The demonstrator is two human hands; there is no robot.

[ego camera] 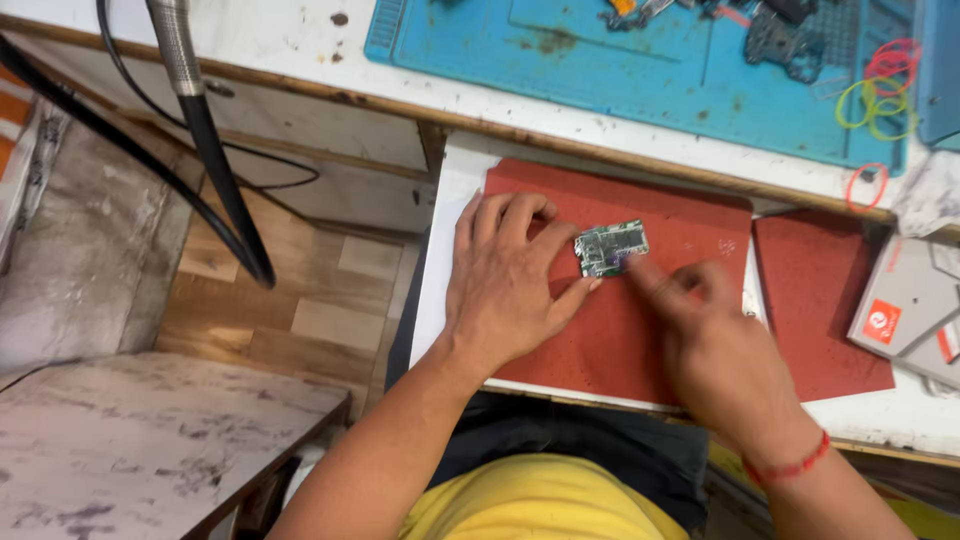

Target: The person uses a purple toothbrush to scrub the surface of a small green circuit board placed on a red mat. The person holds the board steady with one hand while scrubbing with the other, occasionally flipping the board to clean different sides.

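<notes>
A small circuit board (pixel 611 247) lies flat on a red mat (pixel 600 340) set on the white counter (pixel 440 260). The left hand (pixel 505 285) rests spread and flat on the mat, its fingers (pixel 556 236) steadying the board's left edge. The right hand (pixel 715 345), blurred, touches the board's right corner with one extended finger, the others loosely curled. A blue work mat (pixel 600 70) lies farther away.
</notes>
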